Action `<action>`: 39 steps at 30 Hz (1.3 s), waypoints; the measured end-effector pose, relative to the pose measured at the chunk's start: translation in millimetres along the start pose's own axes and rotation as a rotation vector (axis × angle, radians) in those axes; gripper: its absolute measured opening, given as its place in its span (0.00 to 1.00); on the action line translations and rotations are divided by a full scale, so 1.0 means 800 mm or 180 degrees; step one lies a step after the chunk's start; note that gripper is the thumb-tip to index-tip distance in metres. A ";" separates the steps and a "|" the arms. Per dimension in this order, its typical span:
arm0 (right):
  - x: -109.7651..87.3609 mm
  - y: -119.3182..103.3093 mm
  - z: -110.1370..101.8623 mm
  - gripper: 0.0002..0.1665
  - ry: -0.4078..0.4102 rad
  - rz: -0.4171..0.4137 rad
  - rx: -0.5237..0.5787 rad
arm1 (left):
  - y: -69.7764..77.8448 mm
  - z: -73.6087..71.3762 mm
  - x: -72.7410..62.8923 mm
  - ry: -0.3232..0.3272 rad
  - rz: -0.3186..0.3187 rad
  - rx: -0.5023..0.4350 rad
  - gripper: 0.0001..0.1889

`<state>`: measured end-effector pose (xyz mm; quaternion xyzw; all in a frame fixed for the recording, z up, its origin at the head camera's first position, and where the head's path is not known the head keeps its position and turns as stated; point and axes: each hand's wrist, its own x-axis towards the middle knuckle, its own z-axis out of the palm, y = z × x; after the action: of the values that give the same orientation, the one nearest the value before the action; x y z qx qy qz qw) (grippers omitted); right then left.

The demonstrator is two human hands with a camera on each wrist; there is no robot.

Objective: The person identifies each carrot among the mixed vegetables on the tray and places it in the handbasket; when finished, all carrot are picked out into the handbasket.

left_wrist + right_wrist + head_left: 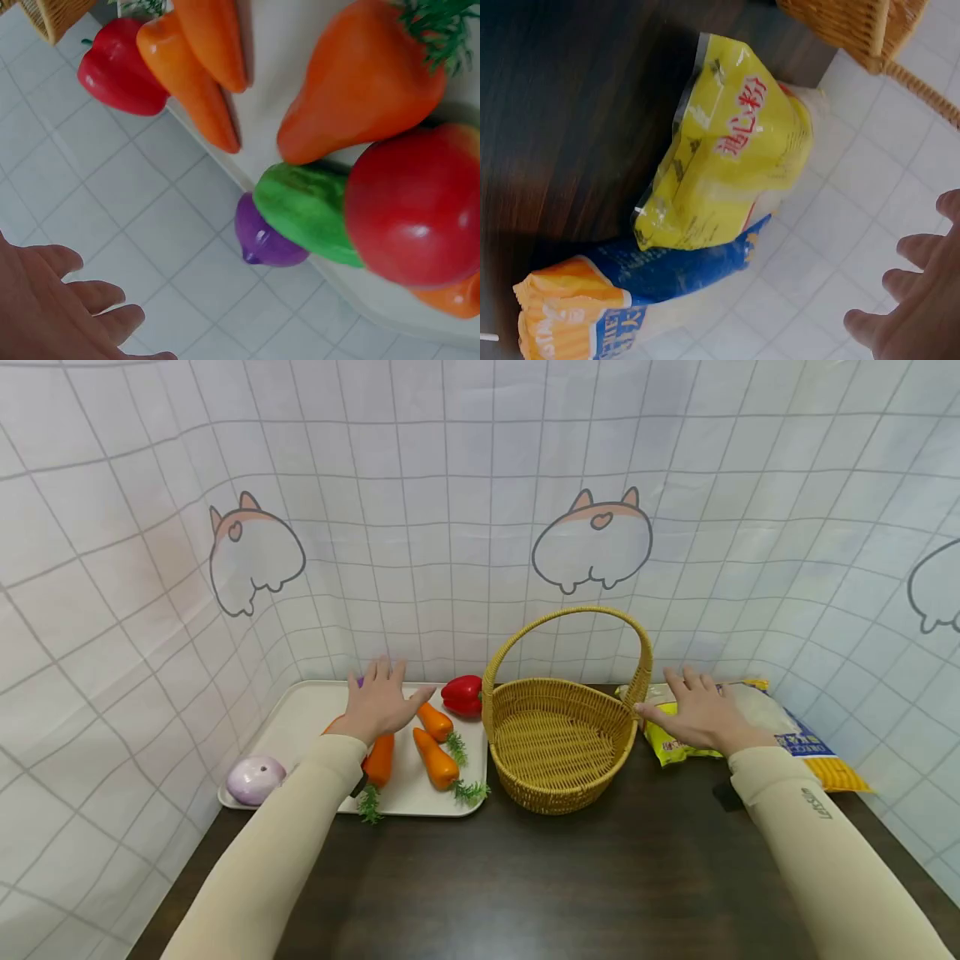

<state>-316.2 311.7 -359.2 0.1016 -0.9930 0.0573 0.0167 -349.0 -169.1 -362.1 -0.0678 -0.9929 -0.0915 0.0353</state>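
My left hand (378, 703), fingers spread and straight, hovers over a white tray (296, 718) and holds nothing. Below and beside it lie several orange carrots (437, 760) with green tops and a red bell pepper (462, 696). The left wrist view also shows a round red fruit or vegetable (420, 210), a green vegetable (304, 214) and a small purple one (266, 236). On the right, my right hand (701, 714) is spread and empty above a yellow bag (731, 150) with red lettering and a blue-and-orange pasta bag (641, 281).
A wicker basket (558, 793) with a tall arched handle (566, 614) stands between tray and bags. A pale purple onion (256, 779) sits at the tray's left corner. Dark wooden tabletop (525, 885) stretches in front. A checked white cloth (465, 510) hangs behind.
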 end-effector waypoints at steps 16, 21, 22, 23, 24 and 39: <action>-0.031 -0.007 0.052 0.52 0.0704 -0.0146 0.0540 | -0.026 0.031 -0.056 0.0200 0.0079 -0.0569 0.46; -0.053 -0.019 0.071 0.42 0.1088 -0.0015 0.0796 | -0.050 0.030 -0.086 0.0557 0.0028 -0.0829 0.36; -0.057 -0.022 0.073 0.39 0.1170 0.0014 0.0838 | -0.056 0.029 -0.092 0.0654 0.0015 -0.0882 0.34; -0.062 -0.025 0.076 0.36 0.1251 0.0042 0.0886 | -0.063 0.028 -0.098 0.0746 -0.0002 -0.0939 0.31; -0.066 -0.029 0.078 0.33 0.1340 0.0061 0.0932 | -0.069 0.027 -0.104 0.0825 -0.0034 -0.1006 0.29; -0.104 -0.113 0.114 0.08 0.2738 -0.0657 0.1426 | -0.153 0.030 -0.163 0.1687 -0.1221 -0.1805 0.24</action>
<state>-218.6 229.7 -443.8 0.1676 -0.8442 0.3041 0.4083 -239.2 -300.6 -418.3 0.1368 -0.8797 -0.3798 0.2513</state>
